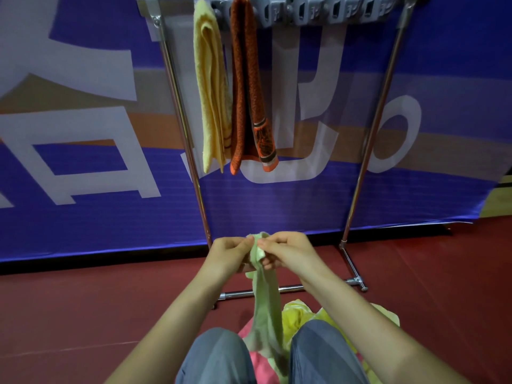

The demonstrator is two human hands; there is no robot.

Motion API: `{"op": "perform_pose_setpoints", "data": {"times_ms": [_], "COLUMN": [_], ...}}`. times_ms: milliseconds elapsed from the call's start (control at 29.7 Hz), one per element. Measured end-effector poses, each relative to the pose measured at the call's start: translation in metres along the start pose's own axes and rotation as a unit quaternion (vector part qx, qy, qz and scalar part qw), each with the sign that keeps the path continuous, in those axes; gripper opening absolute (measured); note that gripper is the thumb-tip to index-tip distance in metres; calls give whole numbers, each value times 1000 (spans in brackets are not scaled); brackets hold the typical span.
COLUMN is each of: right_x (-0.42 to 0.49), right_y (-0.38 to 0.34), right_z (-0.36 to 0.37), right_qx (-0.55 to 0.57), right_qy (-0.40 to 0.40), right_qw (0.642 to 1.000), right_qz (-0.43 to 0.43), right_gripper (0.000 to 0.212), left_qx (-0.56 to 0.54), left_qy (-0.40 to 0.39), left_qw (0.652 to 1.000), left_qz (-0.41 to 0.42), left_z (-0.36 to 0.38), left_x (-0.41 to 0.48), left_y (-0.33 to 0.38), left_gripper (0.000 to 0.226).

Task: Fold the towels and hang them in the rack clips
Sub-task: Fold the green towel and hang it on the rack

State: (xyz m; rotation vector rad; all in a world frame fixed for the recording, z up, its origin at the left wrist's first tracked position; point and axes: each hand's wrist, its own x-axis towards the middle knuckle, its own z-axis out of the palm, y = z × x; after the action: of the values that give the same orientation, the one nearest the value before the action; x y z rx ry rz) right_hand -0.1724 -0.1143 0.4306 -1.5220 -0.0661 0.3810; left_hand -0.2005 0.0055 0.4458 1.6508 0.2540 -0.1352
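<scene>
On the red floor [83,300] before the rack [371,134], we pinch the green towel [267,309] top in left hand [231,252] and right hand [288,250], its length hanging down toward our knees.

The row of rack clips [302,12] is cut by the upper edge, so how the pale yellow towel [210,87] and the orange towel [246,87] are gripped there cannot be told. The upper end of the green towel [267,309] is bunched between the left hand [230,253] and the right hand [288,250], and several fingertips are covered by its cloth. Its lower end is lost between the knees [219,353] at the lower edge. The pile of towels [297,311] on the floor [83,300] is largely hidden behind the knees. The foot of the rack's left post [180,106] is covered by the left hand. The lettering on the banner [83,162] is cut off at the edges.
</scene>
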Motion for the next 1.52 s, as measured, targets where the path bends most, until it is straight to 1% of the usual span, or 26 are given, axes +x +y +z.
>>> {"op": "perform_pose_setpoints", "data": {"times_ms": [101,202,303,438,539,673,774,909,976,1044,1111,1145,1179,1212,1280,1313,1381,1414,1448,1515], "right_x": [-2,-5,-7,-9,-12,-16,-13,-9,-7,-5,-4,-3,-2,-1,0,1,1,1,0,-1], "right_y": [3,7,11,12,11,4,-1,-10,-14,-16,-17,-17,-16,-15,-10,-7,-4,-4,-6,-17], "right_z": [1,0,-3,-8,-11,-19,-28,-35,-37,-39,-41,-43,-45,-48,-57,-63,-73,-76,-76,-76], "right_qx": [-8,-32,-66,-72,-71,-87,-132,-221,-255,-296,-338,-343,-338,-326,-307,-305,-305,-310,-313,-322], "right_qy": [-23,-61,-84,-112,-127,-142,-161,-184,-205,-234,-253,-258,-261,-264,-254,-238,-189,-163,-144,-115], "right_qw": [1000,997,994,990,988,982,970,945,932,916,898,894,895,900,913,920,931,934,935,934], "right_qz": [-9,-18,-32,-41,-43,-84,-126,-156,-156,-136,-127,-128,-126,-119,-84,-67,-63,-71,-82,-107], "right_gripper": [20,18,22,22,21,22,25,35,30,21,14,9,4,4,12,15,22,28,33,35], "left_qx": [-10,29,79,86,114,153,191,227,246,260,268,276,285,295,313,319,345,374,415,498], "left_qy": [4,-16,-55,-103,-129,-181,-217,-262,-274,-278,-272,-263,-251,-237,-204,-184,-141,-120,-99,-57], "left_qw": [1000,999,995,990,984,969,954,932,922,915,914,914,913,911,911,913,911,901,883,836], "left_qz": [-20,2,32,37,44,63,83,109,121,131,137,143,152,162,175,176,178,185,196,224], "left_z": [-4,-7,-12,-20,-24,-29,-33,-35,-35,-36,-38,-38,-40,-43,-51,-56,-65,-68,-70,-72], "left_x": [1,-1,-2,0,0,-4,-6,-11,-12,-13,-15,-15,-16,-16,-15,-14,-12,-12,-11,-9], "left_y": [0,-3,-8,-11,-9,-2,4,12,15,19,23,26,29,31,37,40,44,45,45,45], "left_gripper": [35,31,20,15,17,19,21,18,18,20,22,21,21,20,23,24,23,23,24,23]}}
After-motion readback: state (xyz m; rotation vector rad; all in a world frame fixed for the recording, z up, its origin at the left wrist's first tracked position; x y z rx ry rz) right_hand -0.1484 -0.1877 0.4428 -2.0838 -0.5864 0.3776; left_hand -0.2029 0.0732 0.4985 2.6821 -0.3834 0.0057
